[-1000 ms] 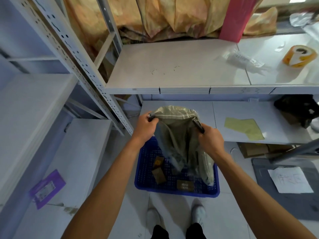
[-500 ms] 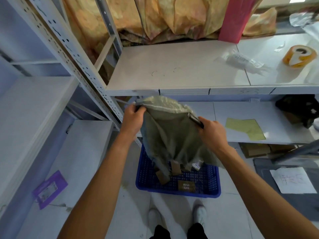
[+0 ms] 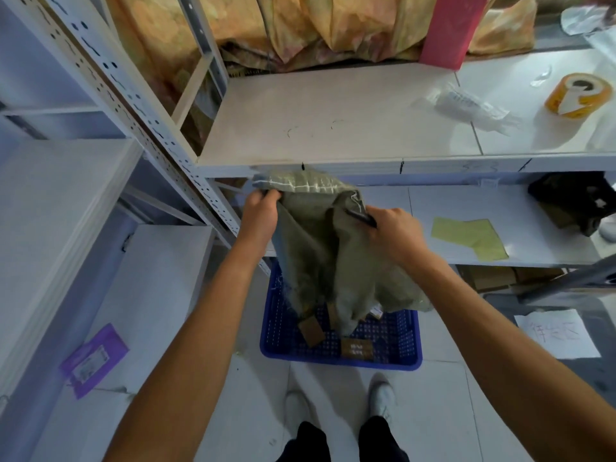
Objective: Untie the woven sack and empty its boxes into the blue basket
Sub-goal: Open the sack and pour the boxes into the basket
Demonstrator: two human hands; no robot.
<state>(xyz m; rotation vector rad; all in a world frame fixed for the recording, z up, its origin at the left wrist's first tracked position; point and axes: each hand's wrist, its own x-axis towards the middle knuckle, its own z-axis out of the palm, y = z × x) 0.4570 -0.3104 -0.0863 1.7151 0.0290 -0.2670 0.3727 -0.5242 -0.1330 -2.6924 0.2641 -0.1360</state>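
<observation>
A grey-green woven sack hangs upside down over the blue basket on the floor. My left hand grips the sack's upper left corner and my right hand grips its upper right edge, together with a thin dark object. The sack's open mouth hangs low inside the basket. Small brown boxes lie on the basket's floor, and a few more sit at the sack's mouth. The sack hides the basket's back part.
A metal shelf rack's edge runs just above the sack, and its slanted post is at my left. A tape roll and plastic wrap lie on the upper shelf, yellow paper below. My shoes stand before the basket.
Both hands have lifted the sack's bottom end upward, close to the shelf edge. The sack hangs longer, and more brown boxes have dropped into the basket.
</observation>
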